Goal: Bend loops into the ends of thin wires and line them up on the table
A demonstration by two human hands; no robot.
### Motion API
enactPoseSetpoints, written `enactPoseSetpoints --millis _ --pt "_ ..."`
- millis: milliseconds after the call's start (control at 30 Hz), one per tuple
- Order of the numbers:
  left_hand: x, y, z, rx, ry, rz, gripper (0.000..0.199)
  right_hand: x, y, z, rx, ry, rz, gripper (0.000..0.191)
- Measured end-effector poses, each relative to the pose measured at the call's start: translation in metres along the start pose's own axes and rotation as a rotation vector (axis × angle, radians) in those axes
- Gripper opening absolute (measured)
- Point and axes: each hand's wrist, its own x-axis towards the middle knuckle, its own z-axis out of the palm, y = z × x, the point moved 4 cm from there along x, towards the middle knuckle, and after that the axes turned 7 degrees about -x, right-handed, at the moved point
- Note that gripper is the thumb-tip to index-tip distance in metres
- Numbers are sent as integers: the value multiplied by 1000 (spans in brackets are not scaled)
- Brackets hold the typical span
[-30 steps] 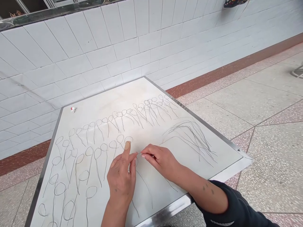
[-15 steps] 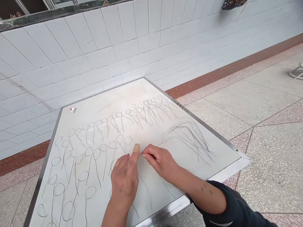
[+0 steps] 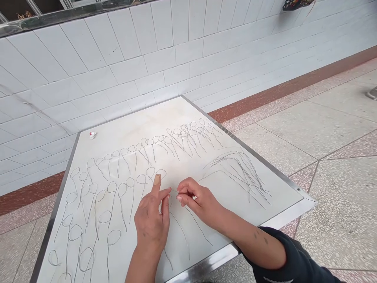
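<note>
My left hand [image 3: 151,216] pinches a thin dark wire between thumb and forefinger, low over the white board. A finger with a tan wrap on its tip points up from that hand. Just right of it, my right hand [image 3: 198,201] has thumb and fingertips closed on the same wire [image 3: 200,225], whose tail slants down toward the board's near edge. The short stretch between the fingertips is very fine and hard to follow. Looped wires [image 3: 114,237] lie on the board left of my hands, each a ring with a tail. Straighter, gently bent wires [image 3: 240,167] lie heaped to the right.
The white board [image 3: 165,110] has a metal rim [image 3: 203,264] and stands against a white tiled wall [image 3: 159,59]. Near its far left corner sit small red-and-white items [image 3: 92,135]. Speckled floor tiles [image 3: 294,129] spread out on the right.
My left hand's wrapped finger has swung left and away from my right hand, widening the gap between the fingertips. My right hand remains in nearly the same place. The view has shifted slightly.
</note>
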Motion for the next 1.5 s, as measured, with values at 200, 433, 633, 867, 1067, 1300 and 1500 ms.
enactPoseSetpoints --millis 200,433,633,867,1067,1300,1500 --pt "1 2 -1 -7 0 -95 61 -1 -5 -2 -104 140 -74 6" --pt "0 0 1 138 14 -12 62 -3 -5 -1 -174 191 -144 7" --pt "0 -1 2 -21 -97 -210 55 -5 -5 0 -239 229 -194 9" --pt "2 3 -6 -322 -69 -574 52 -4 -8 4 -187 129 -248 11" --pt "3 2 -6 -542 -94 -664 55 -6 -8 7 -161 148 -345 15" --pt "3 0 -9 -600 -70 -718 53 -6 -8 6 -186 182 -248 7" --pt "4 0 -10 -606 -81 -745 51 -6 -11 6 -219 181 -286 11"
